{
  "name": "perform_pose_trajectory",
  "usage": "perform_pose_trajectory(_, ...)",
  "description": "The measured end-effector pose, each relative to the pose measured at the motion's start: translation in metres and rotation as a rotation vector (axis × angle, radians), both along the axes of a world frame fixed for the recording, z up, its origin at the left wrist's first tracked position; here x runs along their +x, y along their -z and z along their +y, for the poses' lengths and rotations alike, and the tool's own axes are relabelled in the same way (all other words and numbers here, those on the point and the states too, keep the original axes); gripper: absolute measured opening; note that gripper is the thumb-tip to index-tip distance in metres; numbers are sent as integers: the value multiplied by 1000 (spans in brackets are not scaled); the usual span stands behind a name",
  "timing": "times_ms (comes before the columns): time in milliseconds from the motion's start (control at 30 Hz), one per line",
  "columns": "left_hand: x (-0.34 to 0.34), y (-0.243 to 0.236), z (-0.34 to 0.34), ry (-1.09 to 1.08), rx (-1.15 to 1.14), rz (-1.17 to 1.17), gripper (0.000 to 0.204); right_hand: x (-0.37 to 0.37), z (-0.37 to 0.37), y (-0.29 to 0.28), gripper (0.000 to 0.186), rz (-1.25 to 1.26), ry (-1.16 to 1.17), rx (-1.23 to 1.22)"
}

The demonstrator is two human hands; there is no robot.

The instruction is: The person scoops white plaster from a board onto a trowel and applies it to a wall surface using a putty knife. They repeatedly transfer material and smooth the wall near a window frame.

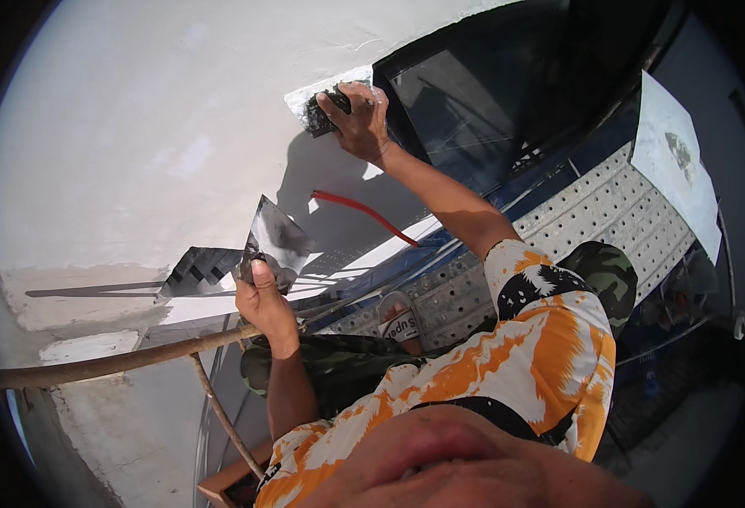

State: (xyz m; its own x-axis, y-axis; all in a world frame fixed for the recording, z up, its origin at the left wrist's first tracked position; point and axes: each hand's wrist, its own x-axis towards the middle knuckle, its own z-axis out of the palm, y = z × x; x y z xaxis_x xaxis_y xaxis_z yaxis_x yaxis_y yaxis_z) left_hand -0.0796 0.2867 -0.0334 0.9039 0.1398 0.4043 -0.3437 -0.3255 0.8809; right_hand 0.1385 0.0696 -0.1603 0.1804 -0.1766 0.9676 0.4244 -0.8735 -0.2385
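My right hand is closed on a plastering trowel, whose white-smeared blade lies against the pale wall beside the dark window opening. Its grip is mostly covered by my fingers. Lower and to the left, my left hand grips a shiny square metal plate with grey smears, thumb across its near corner. The plate is held in front of the wall; whether it touches the wall I cannot tell.
A red hose sticks out below the trowel. I am on a perforated metal platform, with a rusty rail at lower left. A white board stands at the right. The dark window fills the upper right.
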Motion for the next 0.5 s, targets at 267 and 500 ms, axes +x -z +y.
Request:
perform_pose_trajectory(267,-4,-9,-8,-67,-59,-99,29,5,-63,-25,69,136,224,688)
perform_pose_trajectory(500,5,-11,-9,-86,-77,-175,31,17,28,-26,69,178,153,540)
